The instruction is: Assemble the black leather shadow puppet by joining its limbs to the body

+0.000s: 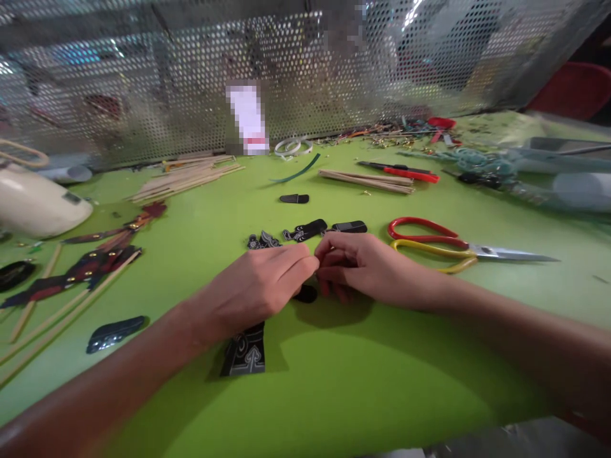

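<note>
My left hand (270, 280) and my right hand (351, 264) meet over the middle of the green table, fingertips pinched together. Whatever is between them is too small or hidden to make out. Just below the fingertips shows a rounded black piece (306, 294), partly covered by my left hand. Under that hand a black cut-out with a white pattern (245, 351) sticks out toward me. Beyond the hands lie more flat black pieces: a patterned one (261, 240), a long one (308, 229), a rounded one (351, 227) and a small striped one (294, 198).
Scissors (470, 249) with red and yellow handles lie to the right. Behind are a bundle of sticks (365, 180) and a red-and-black cutter (410, 174). At left are a jointed dark figure (90, 267), a glossy black piece (116, 334) and a cream-coloured container (38, 200). A perforated metal panel (167, 83) stands behind.
</note>
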`<state>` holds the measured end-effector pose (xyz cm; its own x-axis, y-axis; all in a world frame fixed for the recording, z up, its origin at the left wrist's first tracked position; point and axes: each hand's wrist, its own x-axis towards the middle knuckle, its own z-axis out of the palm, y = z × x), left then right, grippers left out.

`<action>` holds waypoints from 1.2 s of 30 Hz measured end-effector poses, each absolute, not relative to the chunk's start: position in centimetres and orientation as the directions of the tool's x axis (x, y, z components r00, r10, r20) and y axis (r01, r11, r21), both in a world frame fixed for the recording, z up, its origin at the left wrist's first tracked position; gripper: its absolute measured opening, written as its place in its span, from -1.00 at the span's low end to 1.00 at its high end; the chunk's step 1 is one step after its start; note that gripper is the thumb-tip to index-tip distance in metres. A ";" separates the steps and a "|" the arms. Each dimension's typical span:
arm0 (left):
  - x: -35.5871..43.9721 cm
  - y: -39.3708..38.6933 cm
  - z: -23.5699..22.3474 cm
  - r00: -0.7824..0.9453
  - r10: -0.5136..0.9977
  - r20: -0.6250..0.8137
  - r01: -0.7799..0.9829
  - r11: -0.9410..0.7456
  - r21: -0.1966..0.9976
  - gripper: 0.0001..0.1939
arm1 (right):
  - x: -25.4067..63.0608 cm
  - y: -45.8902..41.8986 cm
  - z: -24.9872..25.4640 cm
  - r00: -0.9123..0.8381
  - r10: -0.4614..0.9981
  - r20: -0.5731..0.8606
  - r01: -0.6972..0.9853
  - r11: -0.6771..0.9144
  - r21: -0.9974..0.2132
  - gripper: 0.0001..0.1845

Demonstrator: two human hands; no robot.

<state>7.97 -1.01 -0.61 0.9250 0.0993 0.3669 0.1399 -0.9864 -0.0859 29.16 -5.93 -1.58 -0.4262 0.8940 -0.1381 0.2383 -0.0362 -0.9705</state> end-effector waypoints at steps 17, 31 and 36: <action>7.9 -0.8 -0.9 0.924 -0.069 0.377 0.049 -0.954 -0.295 -0.79 | 29.0 -6.1 -2.2 -0.341 0.938 -0.061 0.387 0.081 -0.919 -0.80; 7.7 -0.5 -1.1 0.915 0.059 0.399 0.137 -0.976 -0.170 -0.79 | 28.5 -6.6 -0.9 -0.546 0.833 0.086 0.454 0.381 -0.806 -0.77; 7.4 -0.1 -1.3 0.870 0.246 0.428 0.238 -0.969 0.073 -0.83 | 29.2 -6.3 -0.4 -0.478 0.876 0.066 0.473 0.319 -0.822 -0.70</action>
<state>7.44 -0.13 -1.34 0.8696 0.2457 0.4282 0.2376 -0.9686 0.0733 29.19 -6.34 -0.42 -0.4775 0.8762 0.0656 0.4725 0.3190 -0.8216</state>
